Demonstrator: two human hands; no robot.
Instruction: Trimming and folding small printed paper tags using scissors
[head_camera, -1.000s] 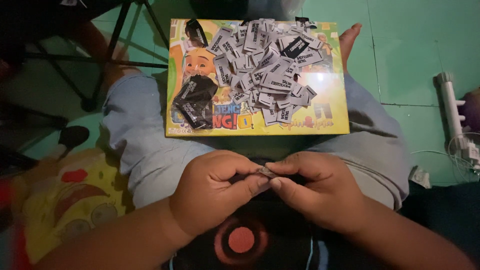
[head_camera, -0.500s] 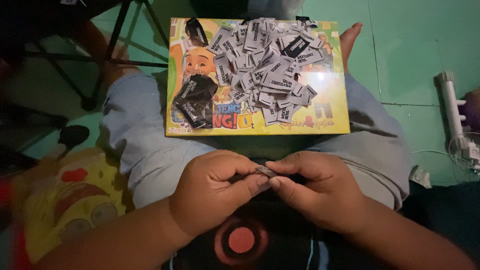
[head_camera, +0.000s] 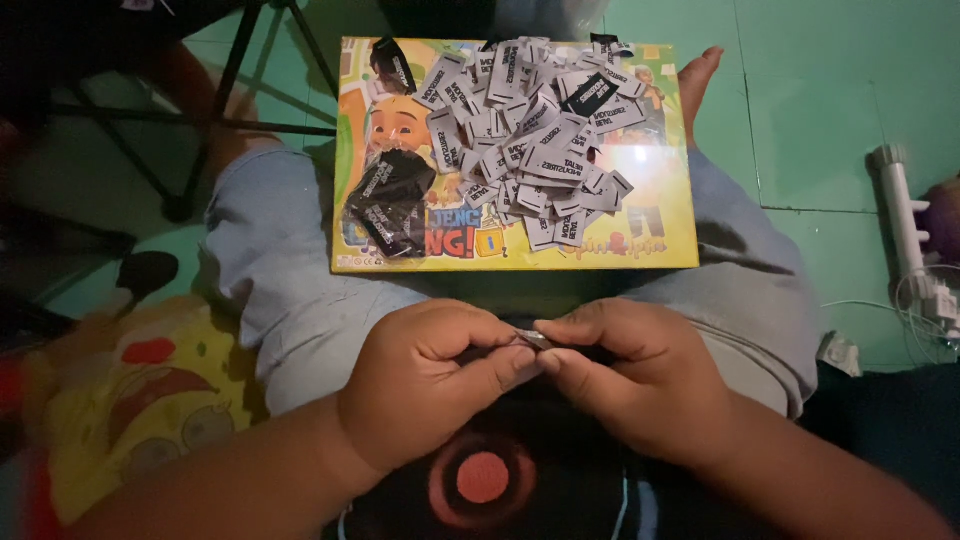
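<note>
Label (head_camera: 533, 338) pinched between both hands (head_camera: 540, 385)

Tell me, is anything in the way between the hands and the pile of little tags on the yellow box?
Nothing visible. The left hand and right hand pinch one small tag; only open lap lies between them and the tag pile on the yellow box.

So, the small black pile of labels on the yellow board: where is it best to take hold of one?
Take the topmost label of the black pile by a free edge, coming from above with a fingertip pinch. The labels lie flat and overlapping on the yellow board, so only the edges offer a grip.
</note>
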